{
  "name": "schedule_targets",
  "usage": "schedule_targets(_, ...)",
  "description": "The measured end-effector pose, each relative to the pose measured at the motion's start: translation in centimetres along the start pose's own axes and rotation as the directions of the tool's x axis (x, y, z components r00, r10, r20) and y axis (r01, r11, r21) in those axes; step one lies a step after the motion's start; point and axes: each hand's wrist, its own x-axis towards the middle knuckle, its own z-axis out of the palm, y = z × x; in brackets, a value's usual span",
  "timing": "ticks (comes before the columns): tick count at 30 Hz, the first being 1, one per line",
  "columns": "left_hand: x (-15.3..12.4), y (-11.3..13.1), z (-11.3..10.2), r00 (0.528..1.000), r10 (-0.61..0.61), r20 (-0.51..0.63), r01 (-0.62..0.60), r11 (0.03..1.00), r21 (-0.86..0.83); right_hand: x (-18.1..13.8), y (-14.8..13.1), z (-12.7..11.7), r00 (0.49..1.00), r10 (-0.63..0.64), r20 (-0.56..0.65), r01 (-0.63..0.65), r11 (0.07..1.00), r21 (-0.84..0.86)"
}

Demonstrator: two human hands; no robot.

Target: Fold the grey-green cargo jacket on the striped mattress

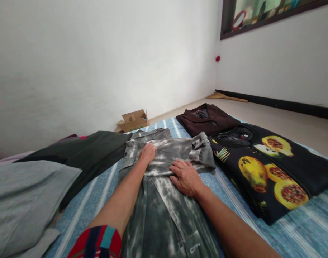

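Observation:
A grey-green tie-dyed garment (164,211) lies in front of me, with a sleeve (177,148) folded across its upper part and the cuff toward the right. A small white swoosh mark shows near its lower end. My left hand (147,153) rests on the folded part at the upper left, its short visible fingers laid against the cloth. Flat on the sleeve's lower edge, right of the middle, is my right hand (185,177), fingers somewhat spread. The garment's near end runs out of view.
A blue striped sheet (99,195) lies beneath. On the right are a folded black fruit-print top (257,172) and a dark brown garment (207,120). Grey cloth (26,200) and dark green cloth (94,150) lie left. A cardboard box (134,121) stands by the wall.

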Motion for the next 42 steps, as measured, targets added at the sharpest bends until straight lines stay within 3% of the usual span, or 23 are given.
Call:
schedule_targets(9,0.3,0.5,0.3,0.990,-0.105,0.097,0.107,0.994,-0.016,-0.1,0.2,0.2,1.000,0.012,0.021,-0.011,1.000,-0.011)
schedule_targets(20,-0.1,1.1,0.1,0.986,-0.138,0.094,0.140,0.990,-0.020,-0.2,0.2,0.5,1.000,0.004,0.006,-0.004,1.000,-0.020)
schedule_targets(25,-0.8,1.6,-0.3,0.988,-0.146,0.054,0.148,0.989,-0.027,0.0,0.1,-0.1,0.995,-0.002,-0.103,-0.006,0.997,-0.078)
schedule_targets(30,-1.3,1.9,-0.3,0.989,-0.149,0.023,0.150,0.987,-0.050,0.3,0.5,-2.8,0.946,0.117,-0.303,-0.221,0.915,-0.338)
schedule_targets(35,-1.7,2.1,-0.2,0.987,-0.160,0.002,0.160,0.984,-0.078,-0.5,2.7,-4.0,0.915,0.252,-0.315,-0.383,0.790,-0.479)
schedule_targets(39,-1.8,2.1,-0.1,0.987,-0.158,-0.002,0.157,0.983,-0.099,-0.7,4.6,-4.3,0.876,0.265,-0.403,-0.417,0.836,-0.356)
schedule_targets(41,-1.8,2.1,0.0,0.987,-0.159,-0.013,0.157,0.984,-0.088,-0.6,5.4,-5.0,0.805,0.305,-0.509,-0.432,0.890,-0.149)
schedule_targets(42,-1.8,2.1,0.1,0.987,-0.162,-0.021,0.160,0.984,-0.079,-0.5,5.7,-5.6,0.743,0.365,-0.562,-0.437,0.899,0.006)
